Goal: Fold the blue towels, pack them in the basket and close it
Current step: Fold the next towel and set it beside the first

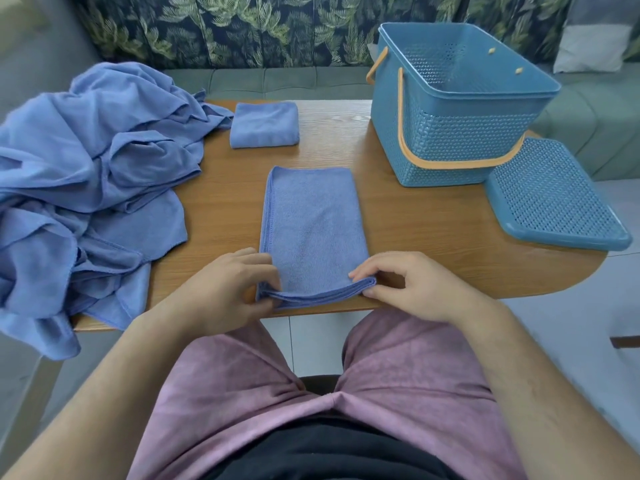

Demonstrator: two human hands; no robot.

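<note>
A blue towel (313, 223), folded into a long strip, lies in the middle of the wooden table (415, 237). My left hand (228, 289) pinches its near left corner and my right hand (412, 285) pinches its near right corner at the table's front edge. A small folded blue towel (265, 124) sits at the back of the table. A heap of unfolded blue towels (86, 174) covers the table's left side. The open blue basket (457, 109) with orange handles stands at the back right, and its lid (554, 195) lies flat beside it.
A grey-green sofa (602, 126) with a leaf-patterned back wraps behind the table, and a pale cushion (588, 46) rests at the far right. My lap in pink shorts sits below the table's front edge. The heap of towels hangs over the left edge.
</note>
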